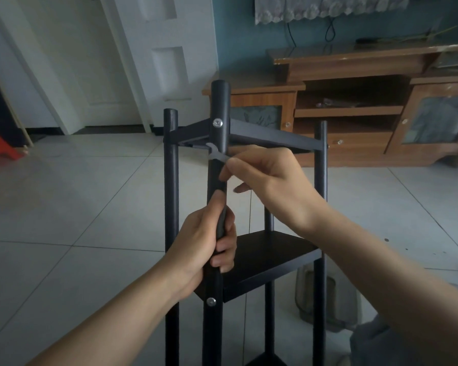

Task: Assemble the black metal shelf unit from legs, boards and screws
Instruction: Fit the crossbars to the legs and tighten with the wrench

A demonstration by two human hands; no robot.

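Note:
The black shelf unit stands upright before me on the tiled floor. My left hand (209, 236) grips its nearest leg (219, 107) midway between two boards. My right hand (270, 178) pinches a small flat silver wrench (214, 153), whose open jaw sits just behind that leg, under the top board (273, 137). A silver screw head (217, 123) shows on the leg at the top board, and another screw (211, 301) at the middle board (267, 260). The left leg (171, 180) and right leg (320, 196) rise on either side.
A wooden TV cabinet (354, 101) runs along the teal back wall. A white door (95, 62) stands at the left, with a red stool (0, 146) at the far left edge. A slipper (325, 299) lies on the floor by the right leg.

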